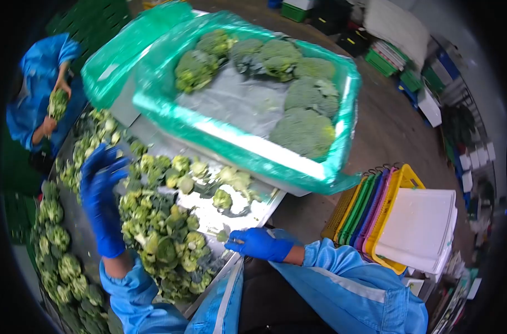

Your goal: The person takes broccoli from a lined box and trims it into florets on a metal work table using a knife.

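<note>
Lower left in frame, heaped green broccoli (pixel 165 250) lies right of my released blue-gloved left hand (pixel 101 186); blue-gloved right hand's (pixel 260 244) grip I cannot tell.

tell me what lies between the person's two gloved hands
In the head view, a heap of broccoli florets lies toward the left hand; then comes a nearly bare strip of metal tabletop, with a small green scrap by the right hand.

The bag liner (pixel 231 153) was glossy, crinkled plastic, the table (pixel 209 218) smooth, shiny metal, the broccoli heads (pixel 303 132) matt and rough, the sleeves (pixel 332 260) creased, faintly shiny cloth.
</note>
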`<control>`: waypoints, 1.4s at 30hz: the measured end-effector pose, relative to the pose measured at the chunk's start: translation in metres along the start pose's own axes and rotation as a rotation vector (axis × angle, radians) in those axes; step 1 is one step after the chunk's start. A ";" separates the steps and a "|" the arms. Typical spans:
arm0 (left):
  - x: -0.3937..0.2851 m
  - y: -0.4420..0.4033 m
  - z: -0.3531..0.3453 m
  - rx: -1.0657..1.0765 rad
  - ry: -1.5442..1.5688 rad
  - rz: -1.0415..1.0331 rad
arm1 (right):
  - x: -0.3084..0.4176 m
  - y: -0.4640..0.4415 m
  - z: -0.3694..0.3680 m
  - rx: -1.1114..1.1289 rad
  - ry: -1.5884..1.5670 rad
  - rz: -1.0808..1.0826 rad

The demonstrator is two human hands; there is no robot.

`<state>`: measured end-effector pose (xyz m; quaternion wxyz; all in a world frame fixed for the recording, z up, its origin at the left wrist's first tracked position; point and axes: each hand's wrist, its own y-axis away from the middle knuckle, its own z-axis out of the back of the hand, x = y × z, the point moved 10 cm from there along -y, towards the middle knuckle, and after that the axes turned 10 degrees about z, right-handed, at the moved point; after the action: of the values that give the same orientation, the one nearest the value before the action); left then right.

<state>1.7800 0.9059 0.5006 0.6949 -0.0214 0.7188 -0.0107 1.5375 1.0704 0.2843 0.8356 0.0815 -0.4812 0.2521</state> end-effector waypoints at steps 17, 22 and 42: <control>0.044 -0.008 -0.403 0.873 -0.683 -0.334 | -0.071 0.055 0.104 -0.208 -0.063 -0.256; 0.053 -0.023 -0.395 0.808 -0.643 -0.220 | -0.060 0.047 0.091 -0.097 -0.067 -0.254; -0.037 -0.095 -0.185 0.524 0.284 0.231 | -0.047 0.065 0.106 -0.309 -0.171 -0.210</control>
<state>1.5974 0.8099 0.5479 0.5659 0.2419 0.7791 -0.1195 1.4044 1.0701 0.2930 0.8160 0.0232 -0.5722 0.0789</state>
